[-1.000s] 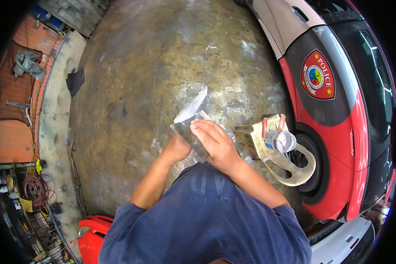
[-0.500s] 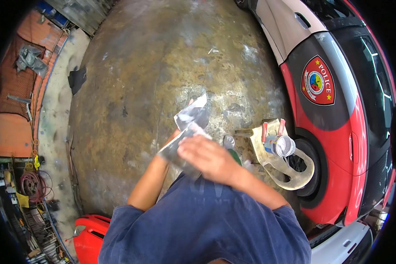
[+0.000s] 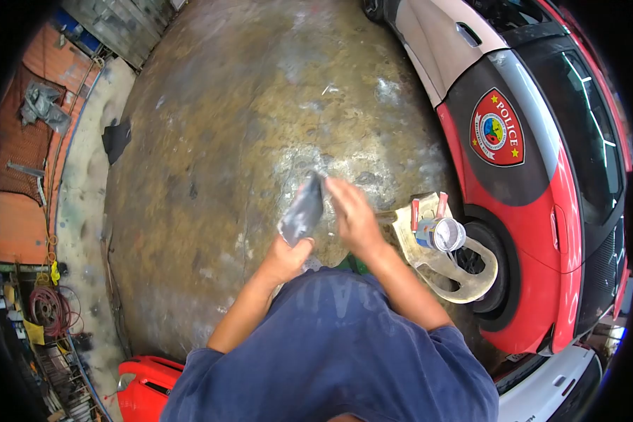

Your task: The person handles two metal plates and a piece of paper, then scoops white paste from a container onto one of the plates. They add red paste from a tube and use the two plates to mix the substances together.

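My left hand (image 3: 288, 259) grips a flat grey putty spreader (image 3: 301, 216) at its near end, thumb on top. Pale paste is smeared over the spreader, which points away from me. To its right my right hand (image 3: 353, 216) has its fingers stretched forward and close together. Their tips meet the dark far end of a second putty spreader (image 3: 318, 184), turned nearly edge-on and overlapping the first. Most of that second spreader is hidden, so my right hand's grip shows only in part.
At right, a pale plastic chair (image 3: 432, 271) bears an open can (image 3: 448, 234) and red-handled tools (image 3: 442, 204). Beyond it stands a red and black police car (image 3: 534, 204). A red car part (image 3: 144, 383) lies at lower left, near a coiled hose (image 3: 51, 309).
My right hand has moved forward and right, off the near spreader's face, and turned its spreader edge-on. My left hand shows more fully now. The view has shifted slightly.
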Demonstrator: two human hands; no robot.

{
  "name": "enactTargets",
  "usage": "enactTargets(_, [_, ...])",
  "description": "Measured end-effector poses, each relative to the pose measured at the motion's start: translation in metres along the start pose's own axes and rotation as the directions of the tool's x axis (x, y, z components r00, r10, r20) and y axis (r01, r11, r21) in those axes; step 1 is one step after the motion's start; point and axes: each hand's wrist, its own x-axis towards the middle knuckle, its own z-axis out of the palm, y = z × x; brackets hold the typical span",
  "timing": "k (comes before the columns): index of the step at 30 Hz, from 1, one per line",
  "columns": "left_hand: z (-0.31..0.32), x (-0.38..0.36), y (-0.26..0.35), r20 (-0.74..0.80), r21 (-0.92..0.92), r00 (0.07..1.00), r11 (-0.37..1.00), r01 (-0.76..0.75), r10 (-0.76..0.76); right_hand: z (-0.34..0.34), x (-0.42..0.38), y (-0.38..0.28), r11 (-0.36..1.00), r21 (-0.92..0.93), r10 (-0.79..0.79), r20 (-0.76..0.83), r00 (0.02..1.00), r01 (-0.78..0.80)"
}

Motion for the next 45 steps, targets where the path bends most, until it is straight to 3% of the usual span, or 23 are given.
enactTargets(1, [-0.002, -0.001, -0.008, -0.001, 0.054, 1.000, 0.999, -0.001, 0.001, -0.003, -0.002, -0.015, 0.999, -0.018, -0.048, 0.003, 0.999, 0.048])
enactTargets(3, [-0.028, 0.002, -0.055, 0.098, 0.466, 0.993, 0.878, -0.109, 0.071, -0.009, 0.002, -0.059, 0.974, 0.109, -0.209, 0.112, 0.971, 0.197])
enactTargets(5, [-0.030, 0.002, -0.062, 0.127, 0.140, 0.992, 0.990, -0.011, -0.007, -0.012, 0.004, -0.064, 0.965, 0.182, -0.216, 0.140, 0.966, 0.190])
enactTargets(7, [-0.004, 0.003, -0.020, -0.106, -0.121, 0.994, 0.993, 0.019, -0.032, -0.003, 0.001, -0.029, 0.993, 0.111, -0.035, 0.070, 0.997, 0.027])
enactTargets(9, [-0.007, -0.001, -0.016, -0.071, -0.112, 0.988, 0.986, 0.128, -0.136, -0.003, 0.000, -0.029, 0.999, 0.031, -0.022, 0.060, 0.998, 0.021])
enactTargets(12, [-0.031, 0.004, -0.055, 0.137, -0.323, 0.976, 0.924, 0.206, -0.170, -0.015, 0.000, -0.077, 0.950, 0.205, -0.271, 0.164, 0.948, 0.236])
enactTargets(14, [-0.028, 0.003, -0.062, 0.051, 0.289, 0.997, 0.957, 0.035, -0.051, -0.006, -0.002, -0.047, 0.986, 0.100, -0.143, 0.087, 0.986, 0.134])
enactTargets(15, [-0.011, 0.008, -0.020, -0.020, -0.084, 0.973, 0.970, 0.230, -0.232, -0.005, 0.002, -0.031, 0.995, 0.047, -0.087, 0.044, 0.995, 0.085])
enactTargets(16, [-0.012, 0.009, -0.023, 0.000, -0.030, 0.989, 0.989, 0.147, -0.147, -0.012, 0.007, -0.024, 0.999, 0.037, 0.037, 0.038, 0.999, -0.038])
enactTargets(17, [-0.014, 0.008, -0.030, 0.020, 0.024, 0.998, 0.998, 0.061, -0.061, -0.012, 0.006, -0.029, 0.998, 0.049, -0.046, 0.060, 0.997, 0.043])
enactTargets(20, [-0.040, 0.010, -0.115, 0.199, -0.425, 0.955, 0.859, 0.286, -0.220, -0.021, 0.004, -0.078, 0.964, 0.139, -0.249, 0.156, 0.956, 0.228])
enactTargets(23, [-0.014, 0.013, -0.031, 0.021, -0.016, 0.975, 0.975, 0.220, -0.220, -0.010, 0.003, -0.033, 0.998, -0.016, -0.062, 0.059, 0.996, 0.063])
enactTargets(24, [-0.005, 0.015, -0.022, 0.021, -0.187, 0.996, 0.979, 0.087, -0.085, -0.013, 0.010, -0.021, 0.997, -0.035, 0.067, 0.010, 0.998, -0.067])
enactTargets(28, [-0.014, 0.011, -0.011, 0.015, -0.067, 0.997, 0.995, 0.072, -0.071, -0.019, 0.004, -0.079, 0.973, 0.144, -0.206, 0.202, 0.957, 0.179])
enactTargets(31, [-0.006, 0.012, -0.004, -0.029, -0.120, 0.999, 0.992, -0.029, 0.026, -0.005, 0.008, -0.037, 0.997, -0.017, -0.069, 0.024, 0.997, 0.070])
enactTargets(32, [0.010, 0.011, 0.001, -0.144, -0.249, 0.989, 0.965, -0.079, 0.043, -0.006, 0.015, -0.027, 0.995, 0.012, 0.103, -0.039, 0.994, -0.103])
enactTargets(35, [-0.021, 0.008, -0.021, 0.041, 0.177, 0.990, 0.976, 0.127, -0.136, -0.007, 0.004, -0.069, 0.986, 0.084, -0.151, 0.116, 0.982, 0.142])
enactTargets(36, [-0.019, 0.007, -0.023, 0.033, 0.103, 0.992, 0.988, 0.114, -0.118, -0.019, 0.009, -0.091, 0.973, 0.156, -0.199, 0.208, 0.958, 0.168])
enactTargets(39, [-0.006, 0.005, -0.023, 0.005, -0.117, 0.998, 0.991, 0.069, -0.069, -0.003, 0.015, -0.047, 0.999, 0.009, -0.041, 0.029, 0.999, 0.041])
enactTargets(40, [0.007, 0.007, -0.016, -0.109, -0.146, 0.992, 0.986, -0.083, 0.068, -0.007, 0.020, -0.041, 0.987, 0.067, 0.151, -0.022, 0.988, -0.149])
enactTargets(42, [-0.007, 0.004, -0.025, -0.002, 0.140, 0.993, 0.984, -0.113, 0.114, -0.010, 0.011, -0.063, 0.996, 0.083, -0.051, 0.087, 0.995, 0.044])
enactTargets(44, [-0.019, 0.002, -0.050, 0.084, -0.050, 0.992, 0.995, -0.090, 0.094, -0.018, 0.009, -0.092, 0.976, 0.143, -0.187, 0.170, 0.967, 0.164])
enactTargets(45, [-0.025, 0.000, -0.062, 0.127, -0.142, 0.988, 0.988, -0.065, 0.083, -0.015, 0.008, -0.083, 0.988, 0.095, -0.132, 0.109, 0.985, 0.122])
